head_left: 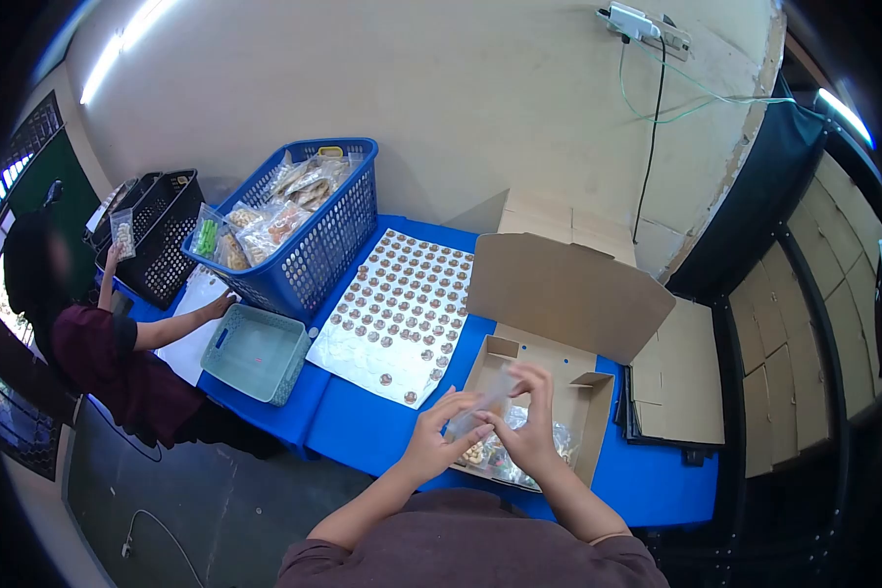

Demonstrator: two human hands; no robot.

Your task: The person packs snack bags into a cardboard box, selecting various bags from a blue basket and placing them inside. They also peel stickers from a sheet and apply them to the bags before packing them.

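Note:
Both my hands hold a small clear plastic bag (482, 404) above an open cardboard box (596, 421). My left hand (439, 436) grips the bag's left side, and my right hand (529, 421) has its other side, fingers bent around it. What the bag contains is too blurred to tell. Under my hands, several filled clear packets (517, 461) lie in the front of the box, whose lid (568, 294) stands raised at the back. Left of the box lies a white sheet (367, 365) with rows of round brown stickers.
A blue basket (309, 257) full of packets stands at the back left, near a grey-green tray (255, 355) and black crates (162, 235). A co-worker (103, 343) at the left holds up a packet (122, 235). Flat cardboard (676, 382) lies at the right.

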